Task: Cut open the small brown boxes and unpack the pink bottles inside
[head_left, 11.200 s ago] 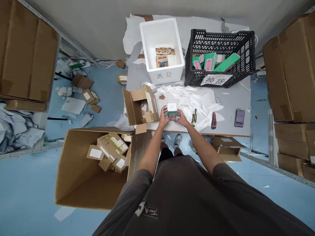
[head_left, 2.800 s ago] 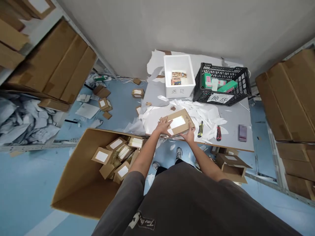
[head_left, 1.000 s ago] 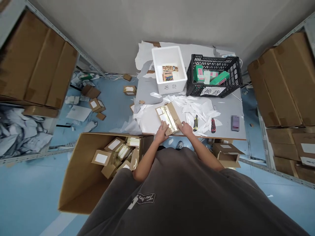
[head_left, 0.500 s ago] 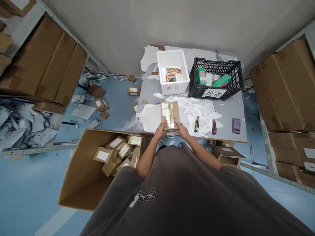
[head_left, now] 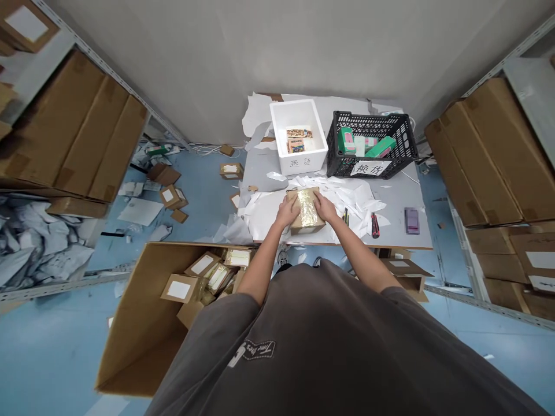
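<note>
A small taped cardboard box is held at the front edge of the table, shiny tape running over its top. My left hand grips its left side and my right hand its right side. Torn white paper lies around and behind the box. Just right of my right hand is a yellow-and-black utility knife, partly hidden by my forearm. A red-and-black utility knife lies farther right.
Behind stand a white foam box and a black crate holding green boxes. A large open carton with several taped parcels is at lower left. Shelves with brown cartons flank both sides. A pixelated purple item lies on the table's right.
The box has been turned, so its plain taped face shows instead of the one with labels and writing. My hands have shifted from its near corners up along its sides.
</note>
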Available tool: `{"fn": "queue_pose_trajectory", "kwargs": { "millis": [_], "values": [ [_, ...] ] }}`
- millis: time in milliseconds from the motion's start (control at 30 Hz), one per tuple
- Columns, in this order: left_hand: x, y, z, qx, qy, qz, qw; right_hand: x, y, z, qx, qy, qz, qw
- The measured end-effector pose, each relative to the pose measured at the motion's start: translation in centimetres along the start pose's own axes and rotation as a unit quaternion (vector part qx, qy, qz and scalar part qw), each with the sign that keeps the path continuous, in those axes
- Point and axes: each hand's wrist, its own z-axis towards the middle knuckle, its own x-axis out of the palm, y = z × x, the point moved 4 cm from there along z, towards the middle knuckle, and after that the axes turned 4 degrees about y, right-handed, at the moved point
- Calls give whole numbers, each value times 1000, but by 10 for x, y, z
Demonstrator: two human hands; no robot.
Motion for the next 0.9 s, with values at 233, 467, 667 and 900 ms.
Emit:
{"fn": "queue_pose_trajectory", "kwargs": {
  "millis": [233, 467, 667, 900],
  "values": [
    [0, 22, -38, 50, -9, 18, 999, 15, -21, -48, -62, 4, -12, 998],
    [37, 33, -62, 74, 23, -19, 997, 48, -30, -80, -59, 29, -19, 998],
    [8, 20, -42, 89, -41, -47, 994, 17, -11, -60, -80, -10, -41, 996],
    [-4, 9, 13, -13, -94, -63, 994, -13, -8, 13, -15, -41, -25, 999]
  ]
}}
